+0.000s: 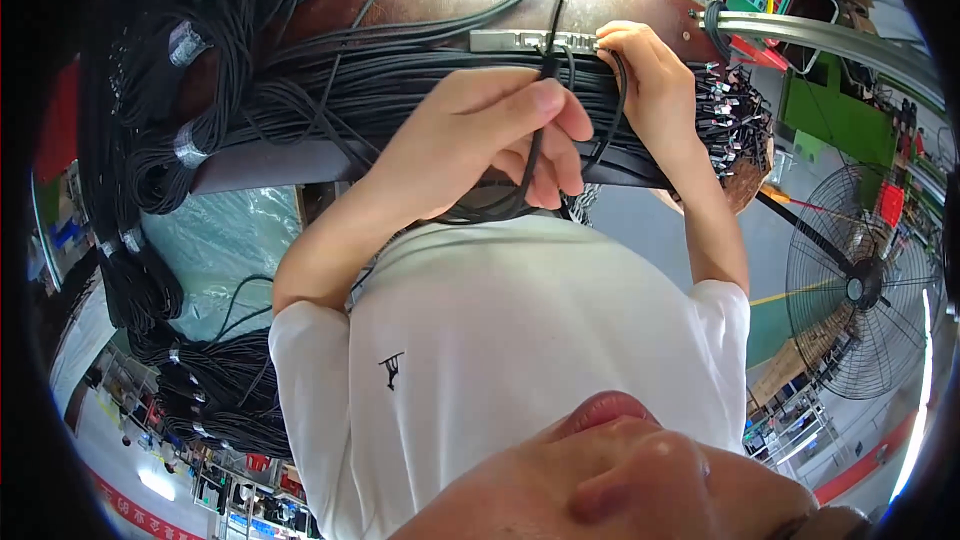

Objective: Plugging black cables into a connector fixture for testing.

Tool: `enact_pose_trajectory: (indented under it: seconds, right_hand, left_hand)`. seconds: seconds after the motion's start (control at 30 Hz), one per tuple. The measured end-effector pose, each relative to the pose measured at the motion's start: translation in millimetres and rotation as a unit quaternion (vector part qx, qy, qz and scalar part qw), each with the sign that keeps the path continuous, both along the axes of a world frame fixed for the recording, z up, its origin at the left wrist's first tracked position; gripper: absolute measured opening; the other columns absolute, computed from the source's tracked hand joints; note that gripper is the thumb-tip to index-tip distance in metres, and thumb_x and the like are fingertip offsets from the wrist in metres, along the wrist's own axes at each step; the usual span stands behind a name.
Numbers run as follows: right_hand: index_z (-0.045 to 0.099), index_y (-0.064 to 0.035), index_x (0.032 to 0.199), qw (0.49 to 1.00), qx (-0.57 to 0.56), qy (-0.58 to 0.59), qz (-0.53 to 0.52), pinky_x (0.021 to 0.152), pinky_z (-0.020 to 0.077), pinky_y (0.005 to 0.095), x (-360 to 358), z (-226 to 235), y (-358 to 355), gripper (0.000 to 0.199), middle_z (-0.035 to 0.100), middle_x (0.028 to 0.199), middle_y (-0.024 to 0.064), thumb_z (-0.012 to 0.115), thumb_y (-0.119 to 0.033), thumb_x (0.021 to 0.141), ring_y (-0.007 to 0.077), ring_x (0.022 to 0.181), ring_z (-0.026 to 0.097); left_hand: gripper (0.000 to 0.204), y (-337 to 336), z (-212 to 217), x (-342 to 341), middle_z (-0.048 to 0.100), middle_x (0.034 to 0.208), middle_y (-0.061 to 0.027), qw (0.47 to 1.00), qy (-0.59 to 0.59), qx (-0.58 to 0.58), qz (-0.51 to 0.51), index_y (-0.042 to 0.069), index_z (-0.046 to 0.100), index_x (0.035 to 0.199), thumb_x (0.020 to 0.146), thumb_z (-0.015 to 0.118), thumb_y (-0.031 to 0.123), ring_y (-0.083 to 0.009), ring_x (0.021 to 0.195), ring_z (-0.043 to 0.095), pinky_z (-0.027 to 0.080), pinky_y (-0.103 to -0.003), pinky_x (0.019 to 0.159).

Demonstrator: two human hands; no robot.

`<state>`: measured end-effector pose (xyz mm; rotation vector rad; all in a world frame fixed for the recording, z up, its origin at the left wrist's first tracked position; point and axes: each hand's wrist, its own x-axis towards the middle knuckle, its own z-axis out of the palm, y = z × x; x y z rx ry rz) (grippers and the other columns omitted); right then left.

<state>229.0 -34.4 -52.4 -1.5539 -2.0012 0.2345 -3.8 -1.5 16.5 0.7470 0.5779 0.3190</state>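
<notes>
Black cable (535, 155) clenched in left hand (480, 140) grip, right hand (650, 80) pinching its loop beside metal bracket (515, 40)

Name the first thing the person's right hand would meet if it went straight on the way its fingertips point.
The right hand points toward picture-left along the bench edge. It would first meet the grey metal bracket, which its fingertips already seem to touch; depth is unclear. Just beyond is the black cable pinched by the left hand.
</notes>
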Motion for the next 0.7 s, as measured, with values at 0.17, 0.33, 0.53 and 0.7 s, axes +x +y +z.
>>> enact_pose_trajectory:
  seconds: [0.17,0.33,0.53,0.7]
  right_hand:
    - [0.055,-0.0076,0.087,1.000,0.013,0.007,0.022,0.065,0.0507,0.0351,0,5,1,0.013,0.063,0.088,0.0062,0.061,0.001,0.080,0.0275,0.075,0.063]
    - [0.055,-0.0074,0.086,0.998,0.026,-0.049,0.013,0.063,0.0512,0.0348,-2,3,1,0.012,0.061,0.084,0.0076,0.061,0.001,0.080,0.0277,0.074,0.063]
    - [0.057,-0.0078,0.092,0.999,0.033,-0.012,0.012,0.070,0.0515,0.0361,5,0,0,0.017,0.063,0.090,0.0068,0.066,-0.002,0.078,0.0288,0.082,0.064]
    - [0.061,-0.0058,0.098,0.991,0.133,-0.025,-0.006,0.071,0.0502,0.0373,-1,24,0,0.029,0.064,0.092,0.0096,0.073,-0.004,0.072,0.0292,0.085,0.063]
  left_hand:
    - [0.035,-2,-22,22,0.066,0.074,-0.0157,0.998,-0.009,-0.063,-0.023,-0.001,0.060,0.094,0.100,0.048,0.031,-0.0181,0.054,0.062,0.051,-0.027,0.052]
    - [0.034,1,-26,25,0.066,0.074,-0.0153,0.996,-0.018,-0.082,-0.034,-0.001,0.060,0.095,0.100,0.047,0.030,-0.0183,0.052,0.062,0.052,-0.028,0.051]
    - [0.034,6,-28,30,0.067,0.074,-0.0172,0.994,-0.028,-0.102,-0.037,-0.002,0.060,0.096,0.101,0.047,0.028,-0.0193,0.051,0.063,0.051,-0.027,0.049]
    - [0.036,4,-8,43,0.067,0.073,-0.0166,0.984,-0.008,-0.121,-0.132,-0.003,0.064,0.090,0.099,0.049,0.029,-0.0202,0.053,0.064,0.051,-0.028,0.051]
